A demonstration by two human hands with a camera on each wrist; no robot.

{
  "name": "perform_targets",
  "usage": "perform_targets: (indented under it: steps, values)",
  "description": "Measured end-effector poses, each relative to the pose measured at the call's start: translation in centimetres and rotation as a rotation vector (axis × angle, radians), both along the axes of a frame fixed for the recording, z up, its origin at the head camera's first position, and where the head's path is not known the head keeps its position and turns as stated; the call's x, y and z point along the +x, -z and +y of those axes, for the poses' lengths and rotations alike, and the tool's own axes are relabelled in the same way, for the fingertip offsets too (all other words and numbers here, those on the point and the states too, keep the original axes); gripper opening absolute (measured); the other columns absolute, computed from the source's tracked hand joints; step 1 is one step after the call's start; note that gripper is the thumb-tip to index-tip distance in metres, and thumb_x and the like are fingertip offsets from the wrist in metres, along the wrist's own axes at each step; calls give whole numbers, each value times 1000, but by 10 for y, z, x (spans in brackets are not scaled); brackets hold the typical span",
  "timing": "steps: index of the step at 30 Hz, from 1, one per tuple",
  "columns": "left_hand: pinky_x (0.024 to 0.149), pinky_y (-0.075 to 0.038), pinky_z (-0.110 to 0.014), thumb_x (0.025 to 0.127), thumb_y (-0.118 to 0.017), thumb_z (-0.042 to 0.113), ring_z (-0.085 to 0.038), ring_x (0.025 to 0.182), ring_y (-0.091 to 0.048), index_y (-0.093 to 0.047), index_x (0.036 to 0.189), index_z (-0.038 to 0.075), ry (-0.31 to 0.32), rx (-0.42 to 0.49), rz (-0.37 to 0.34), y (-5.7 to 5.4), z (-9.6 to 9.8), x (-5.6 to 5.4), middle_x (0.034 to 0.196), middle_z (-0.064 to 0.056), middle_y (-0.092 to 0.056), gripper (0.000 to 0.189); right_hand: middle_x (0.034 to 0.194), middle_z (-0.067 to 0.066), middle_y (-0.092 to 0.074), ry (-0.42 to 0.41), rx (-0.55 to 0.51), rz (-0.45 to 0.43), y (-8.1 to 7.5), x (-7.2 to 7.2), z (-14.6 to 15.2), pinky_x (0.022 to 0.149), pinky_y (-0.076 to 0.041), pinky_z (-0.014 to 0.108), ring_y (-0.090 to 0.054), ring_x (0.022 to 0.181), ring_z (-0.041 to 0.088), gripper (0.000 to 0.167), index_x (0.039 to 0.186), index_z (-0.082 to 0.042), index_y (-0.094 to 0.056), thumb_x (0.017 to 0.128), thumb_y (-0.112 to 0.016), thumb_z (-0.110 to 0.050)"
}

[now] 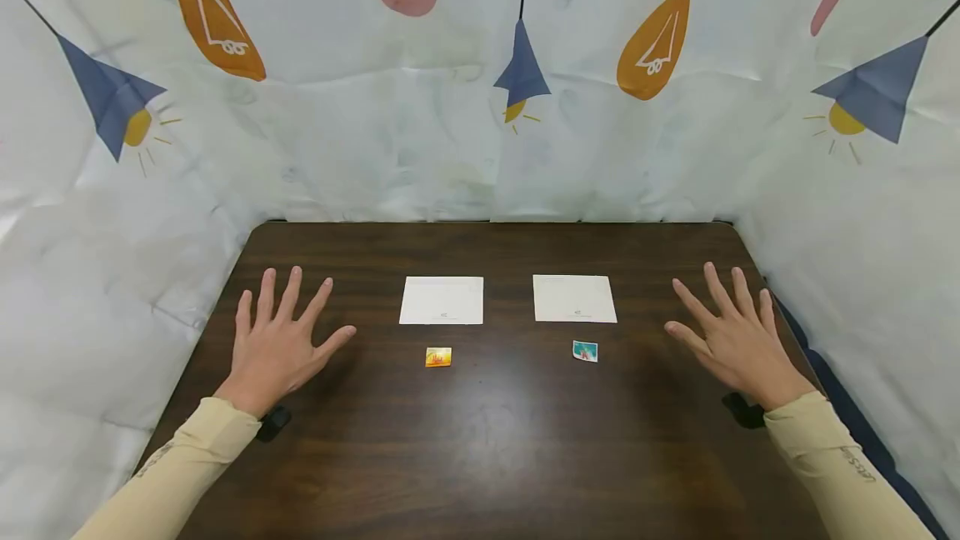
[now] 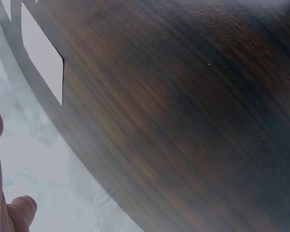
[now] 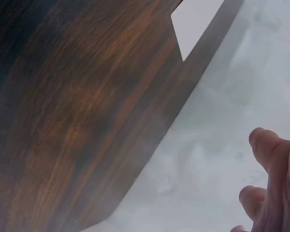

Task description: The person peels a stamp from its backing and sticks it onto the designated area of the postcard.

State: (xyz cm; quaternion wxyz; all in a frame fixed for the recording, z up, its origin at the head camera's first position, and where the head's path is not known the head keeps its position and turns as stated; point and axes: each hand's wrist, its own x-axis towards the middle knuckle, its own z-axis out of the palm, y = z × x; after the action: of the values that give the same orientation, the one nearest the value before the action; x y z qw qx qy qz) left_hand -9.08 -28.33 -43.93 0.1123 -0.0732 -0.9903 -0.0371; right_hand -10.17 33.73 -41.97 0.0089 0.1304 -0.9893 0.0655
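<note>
In the head view my left hand (image 1: 277, 348) is spread over the left side of the table, fingers straight and holding nothing. My right hand (image 1: 738, 344) is spread likewise over the right side, also holding nothing. Between them lie two white cards: the left card (image 1: 442, 301) and the right card (image 1: 575, 299). A small yellow-orange stamp (image 1: 438, 357) lies just in front of the left card. In front of the right one is a small teal stamp (image 1: 585, 351). Each wrist view catches a white card, the left one (image 2: 42, 55) and the right one (image 3: 195, 24).
The dark wooden table (image 1: 487, 457) reaches back to a white cloth (image 1: 450, 148) printed with lamps and bulbs, which hangs behind and along both sides. A dark wrist camera (image 1: 273, 423) sits under the left wrist, another (image 1: 743, 411) under the right.
</note>
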Motion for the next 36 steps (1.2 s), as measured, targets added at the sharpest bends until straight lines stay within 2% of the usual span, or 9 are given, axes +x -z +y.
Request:
perform_targets:
  steps: [6,10,15,20,30,36]
  values:
    - [124,-11,-74,92,-64,65,-48,162,-7,-41,160,21,-1,28,3,1,2,0,170,-25,-26,85,175,21,1,-10,14,-5,-6,-6,-9,120,4,80,13,160,51,75,167,-30,-17,105,-47,-58]
    - [124,-11,-74,91,-64,65,-48,162,-7,-41,160,21,-4,27,3,0,4,-2,169,-25,-27,85,175,22,2,-18,-1,-13,-5,-7,-16,120,5,80,14,160,50,74,168,-30,-16,106,-46,-58]
    - [125,-7,-74,94,-61,67,-47,162,-3,-37,162,22,4,33,-35,-2,6,-7,171,-24,-22,85,175,23,1,-31,-17,-18,-6,-7,-23,121,5,79,12,160,50,74,168,-29,-17,106,-47,-56]
    - [125,-7,-73,94,-61,66,-47,163,-1,-37,162,22,-8,37,-36,-1,6,-8,172,-23,-20,85,176,19,4,-50,-6,-29,-5,-15,-35,122,4,79,13,161,48,74,167,-30,-16,106,-47,-58]
    - [126,-6,-73,94,-63,64,-45,163,1,-38,162,21,12,40,-33,-1,12,-19,173,-22,-18,84,176,18,-1,-124,-5,-2,-1,-28,-65,123,0,77,5,162,49,73,166,-30,-22,105,-50,-58]
    - [126,-9,-73,93,-66,60,-45,163,-3,-37,162,22,26,37,-17,4,16,-23,172,-22,-21,84,176,18,-7,-167,-25,29,2,-34,-84,122,-5,78,-2,162,49,74,166,-28,-26,103,-53,-56]
